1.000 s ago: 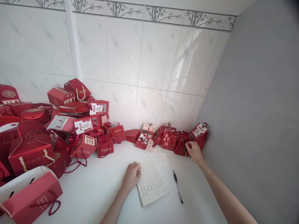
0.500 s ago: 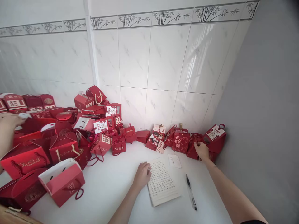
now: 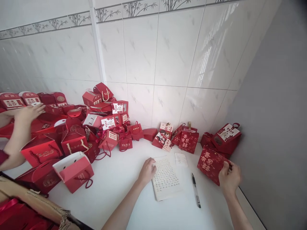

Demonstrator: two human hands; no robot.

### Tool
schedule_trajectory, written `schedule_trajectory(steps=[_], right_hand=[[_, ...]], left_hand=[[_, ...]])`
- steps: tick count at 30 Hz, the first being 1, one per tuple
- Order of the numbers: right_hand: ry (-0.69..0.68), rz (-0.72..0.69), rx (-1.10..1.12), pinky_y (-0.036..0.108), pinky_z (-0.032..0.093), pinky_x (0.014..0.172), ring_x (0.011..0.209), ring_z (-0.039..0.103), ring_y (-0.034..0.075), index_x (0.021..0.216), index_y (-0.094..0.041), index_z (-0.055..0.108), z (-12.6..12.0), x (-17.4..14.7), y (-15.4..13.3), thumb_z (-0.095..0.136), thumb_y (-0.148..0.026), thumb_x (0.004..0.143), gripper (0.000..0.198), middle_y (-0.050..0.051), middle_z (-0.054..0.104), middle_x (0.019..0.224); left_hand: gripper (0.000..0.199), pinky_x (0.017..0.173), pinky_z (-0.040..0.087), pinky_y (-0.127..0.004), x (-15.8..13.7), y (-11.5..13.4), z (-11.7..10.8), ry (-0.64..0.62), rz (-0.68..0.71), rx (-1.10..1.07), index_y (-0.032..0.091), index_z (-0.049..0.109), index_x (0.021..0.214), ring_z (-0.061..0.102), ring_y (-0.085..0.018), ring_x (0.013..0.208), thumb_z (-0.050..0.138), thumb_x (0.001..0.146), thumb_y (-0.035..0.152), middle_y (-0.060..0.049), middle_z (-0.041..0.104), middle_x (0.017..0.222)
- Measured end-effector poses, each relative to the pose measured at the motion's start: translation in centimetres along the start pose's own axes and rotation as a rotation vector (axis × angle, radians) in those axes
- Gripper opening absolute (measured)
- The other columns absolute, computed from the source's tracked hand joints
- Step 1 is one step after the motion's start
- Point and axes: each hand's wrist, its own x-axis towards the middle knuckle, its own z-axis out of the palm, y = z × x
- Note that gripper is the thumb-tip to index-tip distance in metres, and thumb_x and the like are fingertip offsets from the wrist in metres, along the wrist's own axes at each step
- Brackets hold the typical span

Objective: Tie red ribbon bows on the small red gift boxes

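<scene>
My right hand [image 3: 229, 177] has its thumb and fingers closed on the near right corner of a dark red gift box [image 3: 209, 164] with gold lettering. The box is tilted above the right side of the table. My left hand [image 3: 147, 171] lies at the upper left edge of an open notebook [image 3: 165, 179], its fingers curled over the page edge. Rows of handwriting fill the page. Right of the notebook lies a capped black pen [image 3: 196, 190], and a small written paper slip [image 3: 181, 160] is near its top corner.
Red gift boxes [image 3: 74, 140] are heaped along the left. Several more, including a lettered box [image 3: 188, 142] and a tagged box [image 3: 226, 137], stand along the wall. Another person's hand [image 3: 28, 113] is among the left boxes. A cardboard carton [image 3: 43, 204] is at lower left.
My right hand has drawn the gift box out from the back right group, toward me and rightward. My left hand stays on the notebook. The other person's hands have come further into view.
</scene>
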Motion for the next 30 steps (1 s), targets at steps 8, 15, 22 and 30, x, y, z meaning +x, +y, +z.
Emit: schedule_trajectory(steps=[8,15,22,30], right_hand=[[0.086,-0.205,-0.041,0.051,0.04,0.081,0.092,0.05,0.036,0.102,-0.002,0.054,-1.8,-1.1,3.7,0.049,-0.049,0.077,0.054,0.021,0.055,0.09],[0.116,-0.397,0.042,0.049,0.039,0.089,0.107,0.045,0.032,0.098,-0.01,0.053,-1.1,-3.1,1.2,0.05,-0.029,0.079,0.028,0.02,0.05,0.11],[0.098,-0.375,-0.02,0.055,0.032,0.09,0.104,0.047,0.032,0.084,-0.013,0.053,-1.0,-3.1,1.1,0.046,-0.029,0.078,0.018,0.02,0.052,0.109],[0.142,-0.528,-0.033,0.05,0.035,0.088,0.1,0.052,0.03,0.082,-0.015,0.053,-1.4,-3.1,-0.1,0.047,-0.02,0.08,0.008,0.017,0.049,0.112]], left_hand=[[0.069,0.104,0.025,-0.055,6.5,-2.8,-4.4,0.613,-0.614,0.044,0.008,0.017,0.128,0.024,-0.036,0.13,0.06,0.075,0.021,-0.026,0.027,0.13],[0.092,0.099,0.029,-0.057,11.9,-3.0,-7.7,0.773,-0.877,0.066,0.012,0.008,0.129,0.024,-0.04,0.128,0.072,0.065,0.029,-0.029,0.017,0.134],[0.086,0.101,0.028,-0.054,11.2,-3.2,-9.4,0.763,-0.879,0.064,0.013,0.02,0.124,0.034,-0.039,0.124,0.074,0.059,0.03,-0.025,0.029,0.129],[0.081,0.104,0.025,-0.054,6.0,-1.7,-9.1,0.71,-0.711,-0.059,0.015,0.022,0.126,0.029,-0.036,0.129,0.068,0.061,0.028,-0.02,0.029,0.131]])
